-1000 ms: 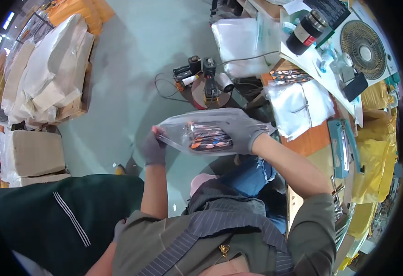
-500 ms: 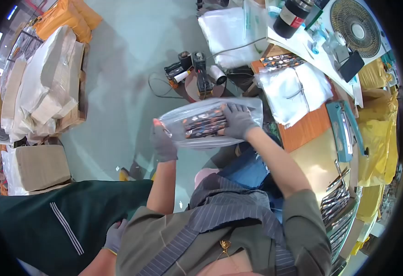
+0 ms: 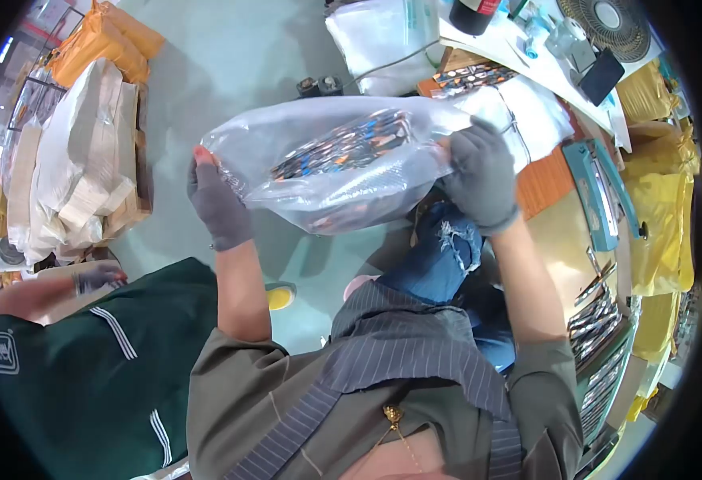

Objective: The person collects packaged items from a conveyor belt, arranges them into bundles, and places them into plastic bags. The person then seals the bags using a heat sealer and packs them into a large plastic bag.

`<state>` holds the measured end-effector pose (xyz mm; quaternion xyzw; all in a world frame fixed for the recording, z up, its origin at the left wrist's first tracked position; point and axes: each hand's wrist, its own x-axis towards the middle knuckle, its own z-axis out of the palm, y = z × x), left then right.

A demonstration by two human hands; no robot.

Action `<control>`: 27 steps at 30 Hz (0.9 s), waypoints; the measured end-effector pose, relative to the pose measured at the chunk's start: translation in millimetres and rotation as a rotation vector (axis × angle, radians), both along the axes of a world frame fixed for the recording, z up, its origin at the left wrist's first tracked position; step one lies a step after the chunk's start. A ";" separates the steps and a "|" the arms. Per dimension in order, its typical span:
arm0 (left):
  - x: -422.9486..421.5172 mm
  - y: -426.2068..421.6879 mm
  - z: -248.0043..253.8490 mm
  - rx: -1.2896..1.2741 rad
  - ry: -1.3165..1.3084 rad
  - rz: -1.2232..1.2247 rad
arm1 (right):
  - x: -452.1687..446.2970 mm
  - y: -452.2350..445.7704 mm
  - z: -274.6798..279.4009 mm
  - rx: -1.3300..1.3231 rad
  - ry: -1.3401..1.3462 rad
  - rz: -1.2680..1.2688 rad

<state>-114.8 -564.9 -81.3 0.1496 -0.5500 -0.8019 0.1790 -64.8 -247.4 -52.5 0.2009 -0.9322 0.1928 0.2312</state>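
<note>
A large clear plastic bag [image 3: 327,204] is stretched between my two gloved hands, above the floor and my knees. Inside it lies a bundle of dark, thin packets [image 3: 343,146] with orange and blue marks. My left hand [image 3: 219,200] is closed on the bag's left end, with a reddish fingertip showing at its edge. At the right end, my right hand [image 3: 481,176] has its fingers curled round the plastic, near a stack of clear bags [image 3: 547,120] on the bench.
A co-worker in dark green [image 3: 87,384] is at the left, one gloved hand showing. Wrapped boxes [image 3: 87,168] stand on a pallet behind. The right bench holds a teal tool [image 3: 597,196], a phone [image 3: 601,78], a fan [image 3: 607,16] and rows of drill-like pieces [image 3: 595,320].
The bag has been raised and pulled wider. My right hand has moved from on top of the bundle to the bag's right end. The co-worker's hand has shifted to the far left.
</note>
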 end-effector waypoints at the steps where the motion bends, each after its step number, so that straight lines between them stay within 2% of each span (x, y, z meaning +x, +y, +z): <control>1: -5.4 -8.3 -29.2 -0.122 0.030 0.028 | -1.1 3.0 -41.1 -0.057 -0.012 0.006; 2: -10.9 -10.9 -59.6 -0.240 0.065 0.055 | -2.5 7.2 -69.2 -0.112 -0.019 0.012; 3: -16.7 -4.6 -86.8 -0.591 0.067 0.039 | -3.8 11.7 -77.7 -0.142 -0.132 -0.006; 5: -14.3 -4.6 -106.0 -0.750 -0.296 0.020 | -7.8 18.7 -92.0 -0.216 -0.366 -0.043; 6: -19.4 -4.3 -114.4 -0.814 -0.473 0.023 | -16.2 30.2 -100.4 0.105 -0.214 0.012; 7: -20.8 -8.4 -111.0 -0.316 -0.363 -0.006 | -15.4 26.8 -87.8 0.201 -0.268 0.005; 8: -24.6 -7.1 -109.7 -0.187 -0.288 -0.036 | -13.1 29.9 -72.0 0.305 -0.320 -0.021; 10: -7.3 2.1 -63.2 0.106 -0.153 -0.036 | -5.9 29.6 -46.8 0.238 -0.149 -0.005; 13: 6.9 -1.3 -37.3 -0.010 -0.152 -0.060 | 6.8 27.6 -49.1 0.159 -0.045 -0.024; 15: -1.2 -3.1 -85.2 -0.348 -0.091 -0.054 | 7.6 33.1 -85.3 0.128 -0.031 -0.036; 16: -2.4 -3.5 -106.0 -0.515 -0.062 -0.041 | 5.5 36.1 -100.3 0.190 -0.125 -0.055; 17: -1.7 6.1 -109.2 -0.288 -0.139 -0.065 | 1.5 36.2 -111.6 0.247 -0.216 -0.069; 18: -2.5 8.2 -99.2 -0.323 -0.131 -0.062 | -2.7 35.0 -115.3 0.305 -0.303 -0.085; 19: -7.1 11.8 -82.5 -0.352 -0.112 -0.058 | -7.5 35.2 -103.6 0.271 -0.166 -0.079; 20: -4.6 10.6 -73.3 -0.382 -0.112 -0.048 | -7.3 33.8 -93.1 0.362 -0.197 -0.078; 21: -6.2 5.0 -68.6 -0.278 -0.068 -0.069 | -9.0 30.1 -81.6 0.449 -0.225 -0.075; 22: -11.0 1.9 -62.4 -0.352 -0.071 -0.110 | -20.8 29.6 -67.9 0.539 -0.224 -0.088; 24: -1.3 -6.7 -59.2 -0.505 -0.069 -0.151 | -12.8 24.3 -48.9 0.553 -0.277 -0.113; 25: 3.6 -2.9 -67.0 -0.660 0.048 -0.078 | -16.5 29.2 -78.9 0.484 0.037 -0.105; 26: -18.6 -33.1 -134.4 -1.406 0.082 0.139 | -15.5 30.6 -86.7 0.363 0.035 -0.062; 27: -16.7 -30.0 -141.1 -1.231 0.018 0.060 | -13.6 31.4 -92.8 0.353 -0.236 -0.083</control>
